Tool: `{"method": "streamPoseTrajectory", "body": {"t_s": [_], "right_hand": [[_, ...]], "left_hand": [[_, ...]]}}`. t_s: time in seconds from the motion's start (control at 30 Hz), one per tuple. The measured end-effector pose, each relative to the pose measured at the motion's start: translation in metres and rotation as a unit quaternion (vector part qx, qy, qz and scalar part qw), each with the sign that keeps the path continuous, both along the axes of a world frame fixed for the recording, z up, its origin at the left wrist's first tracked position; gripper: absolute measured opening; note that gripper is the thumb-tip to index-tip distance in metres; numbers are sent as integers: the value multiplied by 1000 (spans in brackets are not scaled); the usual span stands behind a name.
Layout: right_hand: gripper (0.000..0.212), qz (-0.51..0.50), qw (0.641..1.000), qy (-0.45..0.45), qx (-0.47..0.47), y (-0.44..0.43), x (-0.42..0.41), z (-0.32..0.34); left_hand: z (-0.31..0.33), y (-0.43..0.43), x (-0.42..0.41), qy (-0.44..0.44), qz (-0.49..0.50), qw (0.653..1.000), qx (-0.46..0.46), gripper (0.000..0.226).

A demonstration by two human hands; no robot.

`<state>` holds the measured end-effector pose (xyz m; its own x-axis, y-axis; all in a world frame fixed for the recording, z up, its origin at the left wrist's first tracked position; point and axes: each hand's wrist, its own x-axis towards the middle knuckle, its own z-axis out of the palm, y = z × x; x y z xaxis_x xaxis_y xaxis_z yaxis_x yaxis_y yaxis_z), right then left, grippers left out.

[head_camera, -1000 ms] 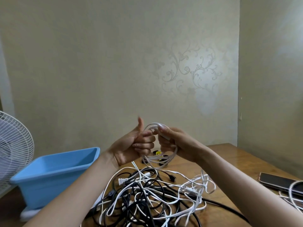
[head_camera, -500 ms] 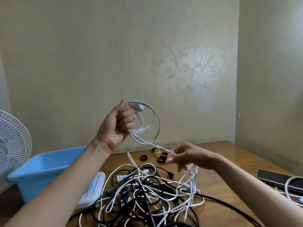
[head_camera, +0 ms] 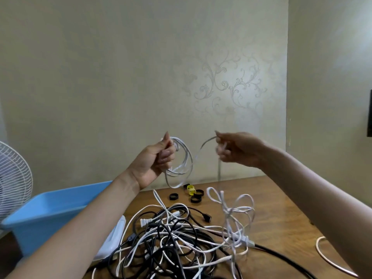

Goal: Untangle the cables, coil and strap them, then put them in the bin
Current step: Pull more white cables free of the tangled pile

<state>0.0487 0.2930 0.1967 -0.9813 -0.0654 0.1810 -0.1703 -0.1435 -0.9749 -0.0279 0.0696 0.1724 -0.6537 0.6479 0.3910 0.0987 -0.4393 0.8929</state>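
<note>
You're mid-coil. Your left hand (head_camera: 159, 160) grips the coil (head_camera: 179, 172) of white cable above the tangle (head_camera: 171, 234). Your right hand (head_camera: 239, 152), at its 3 o'clock, pinches the loose run (head_camera: 203, 147). Next, lay that run on as another loop, feeding slack free. The bin (head_camera: 60, 204) sits at 9 o'clock.

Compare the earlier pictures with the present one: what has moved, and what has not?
The right hand has risen from just above the tangled pile to level with the left hand, drawing the white cable up with it. The left hand still grips the white coil. The pile, straps and blue bin stayed put.
</note>
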Motion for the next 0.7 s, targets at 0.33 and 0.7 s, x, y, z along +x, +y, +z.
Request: {"method": "streamPoseTrajectory", "body": {"t_s": [0.33,0.7], "right_hand": [[23,-65,990,89,94,-51,-9,9],[33,-173,829,315,428,-42,-11,-45]], "left_hand": [[-1,26,22,63,41,993,-89,34],[-4,-14,3,-145,-233,958,87,33]]}}
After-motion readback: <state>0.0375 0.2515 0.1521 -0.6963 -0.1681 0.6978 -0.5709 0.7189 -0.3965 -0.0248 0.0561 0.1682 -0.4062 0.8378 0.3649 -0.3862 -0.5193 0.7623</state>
